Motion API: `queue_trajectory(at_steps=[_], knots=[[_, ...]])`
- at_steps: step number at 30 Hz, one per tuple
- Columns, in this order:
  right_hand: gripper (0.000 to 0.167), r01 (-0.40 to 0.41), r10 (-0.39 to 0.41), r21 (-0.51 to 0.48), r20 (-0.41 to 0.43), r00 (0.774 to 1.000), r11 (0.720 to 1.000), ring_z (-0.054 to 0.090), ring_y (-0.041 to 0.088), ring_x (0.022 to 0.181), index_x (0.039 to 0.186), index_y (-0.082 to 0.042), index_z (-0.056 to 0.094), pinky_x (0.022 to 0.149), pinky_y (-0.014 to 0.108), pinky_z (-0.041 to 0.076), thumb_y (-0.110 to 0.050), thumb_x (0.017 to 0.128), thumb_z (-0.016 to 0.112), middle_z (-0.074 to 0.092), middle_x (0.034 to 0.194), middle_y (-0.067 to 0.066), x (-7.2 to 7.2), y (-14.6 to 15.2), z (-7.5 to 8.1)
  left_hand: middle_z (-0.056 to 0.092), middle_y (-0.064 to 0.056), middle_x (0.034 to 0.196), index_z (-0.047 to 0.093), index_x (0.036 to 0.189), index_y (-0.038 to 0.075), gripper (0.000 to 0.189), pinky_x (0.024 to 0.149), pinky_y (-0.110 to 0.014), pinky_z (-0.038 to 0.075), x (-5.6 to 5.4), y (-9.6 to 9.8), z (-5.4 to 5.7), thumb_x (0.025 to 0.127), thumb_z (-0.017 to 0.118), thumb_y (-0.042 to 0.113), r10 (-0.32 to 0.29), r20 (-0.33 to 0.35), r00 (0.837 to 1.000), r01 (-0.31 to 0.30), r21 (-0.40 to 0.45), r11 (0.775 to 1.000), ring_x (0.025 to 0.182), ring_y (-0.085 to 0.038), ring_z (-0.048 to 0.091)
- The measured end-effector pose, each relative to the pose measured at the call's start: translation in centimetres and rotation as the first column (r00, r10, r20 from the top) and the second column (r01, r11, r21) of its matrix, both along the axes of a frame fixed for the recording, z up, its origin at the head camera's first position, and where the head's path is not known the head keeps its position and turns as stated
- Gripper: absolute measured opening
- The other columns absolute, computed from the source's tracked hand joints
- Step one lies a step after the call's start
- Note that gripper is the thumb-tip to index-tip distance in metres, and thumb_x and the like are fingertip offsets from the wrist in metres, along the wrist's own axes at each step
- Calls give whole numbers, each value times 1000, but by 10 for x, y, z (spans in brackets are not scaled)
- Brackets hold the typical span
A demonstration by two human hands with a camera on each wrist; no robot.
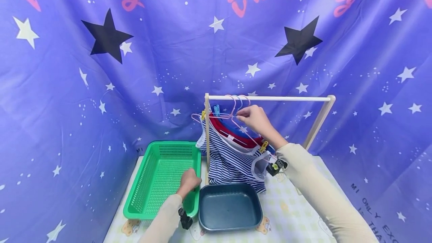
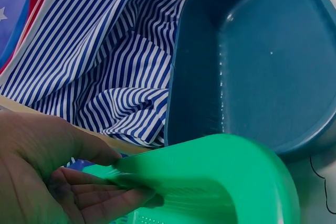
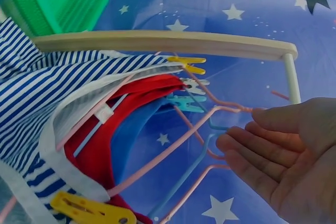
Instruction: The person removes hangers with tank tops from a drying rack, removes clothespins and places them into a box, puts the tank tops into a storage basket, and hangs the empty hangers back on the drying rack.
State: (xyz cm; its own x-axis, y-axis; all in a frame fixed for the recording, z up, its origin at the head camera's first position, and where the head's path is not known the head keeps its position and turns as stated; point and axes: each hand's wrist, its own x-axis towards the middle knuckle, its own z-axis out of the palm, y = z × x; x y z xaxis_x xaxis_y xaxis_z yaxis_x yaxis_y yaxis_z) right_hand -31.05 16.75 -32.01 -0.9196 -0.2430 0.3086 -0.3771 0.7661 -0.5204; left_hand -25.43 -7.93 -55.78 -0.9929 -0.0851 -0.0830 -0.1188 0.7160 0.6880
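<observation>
In the head view my left hand (image 1: 190, 180) is at the right side of the green basket (image 1: 175, 143). In the left wrist view, it holds the basket's rim between thumb and fingers. A blue-and-white striped tank top (image 1: 229, 168) hangs from a pink hanger (image 3: 173, 153), held by yellow clothespins (image 3: 94, 211). Behind it hang a red garment (image 3: 126, 98) and a blue garment (image 3: 137, 135), with a blue hanger (image 3: 184, 179) among the pink ones. My right hand (image 1: 254, 118) is beside the hanger necks, its thumb tip at the pink hook and fingers loosely extended.
The hooks hang toward the left end of a white rail (image 1: 276, 98) on a wooden stand (image 1: 317, 123). A dark blue basin (image 1: 231, 207) sits in front of the tank top, right of the basket. A star-printed purple curtain (image 1: 189, 66) encloses the table.
</observation>
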Motion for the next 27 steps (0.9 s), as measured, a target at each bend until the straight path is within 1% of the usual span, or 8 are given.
queue_trajectory(at_steps=[4,11,17,19,21,24,26,27], knots=[[23,-9,7,33,52,999,999,76,32,93,110,3,76,84,43,61,-12,94,71,78,103,18,-6,-2,1,49,-3,55,41,61,13,32,38,-25,48,-1,-1,1,72,65,-5,10,4,1000,-10,7,1000,42,-16,53],[23,-8,2,72,84,996,997,75,32,96,110,4,76,87,44,59,-11,93,72,77,104,18,-13,-8,-4,42,1,49,37,56,15,37,41,-31,53,1,-5,4,72,64,-5,8,-17,1000,-8,40,999,39,-15,53],[21,11,-28,160,108,994,987,75,28,92,108,-3,79,87,44,58,-15,92,73,79,102,13,-14,-13,-11,39,3,47,37,54,16,38,43,-33,55,2,-5,2,72,64,-4,16,7,1000,-16,68,998,39,-15,54],[16,22,-42,184,106,993,983,73,24,85,103,-5,80,83,41,58,-15,91,74,79,99,11,-14,-15,-12,42,2,48,38,54,16,38,42,-32,55,2,-4,1,72,64,-4,23,13,1000,-24,71,997,39,-16,54],[10,32,-55,201,111,992,979,66,18,72,83,-6,79,71,35,54,-13,90,74,77,83,7,-14,-16,-13,44,1,50,38,55,16,37,42,-31,54,2,-4,1,72,64,-4,30,16,999,-31,71,997,40,-16,55],[33,43,-72,224,122,990,974,50,13,58,57,-12,59,55,28,39,-8,87,72,63,61,0,-15,-18,-14,45,1,51,38,56,16,37,41,-30,54,2,-3,0,73,65,-3,36,13,999,-37,68,997,42,-17,57],[41,54,-89,245,134,987,968,45,13,54,53,-16,48,51,27,32,-7,86,70,52,53,-2,-16,-19,-13,45,1,52,38,56,16,37,42,-30,54,2,-2,0,73,65,-3,39,16,999,-40,63,997,43,-17,57],[40,61,-97,256,133,986,965,48,13,53,53,-17,50,50,27,33,-8,86,70,54,52,-4,-16,-20,-14,45,1,52,38,56,16,37,42,-30,54,3,-2,1,73,65,-3,42,19,999,-43,60,997,43,-17,57]])
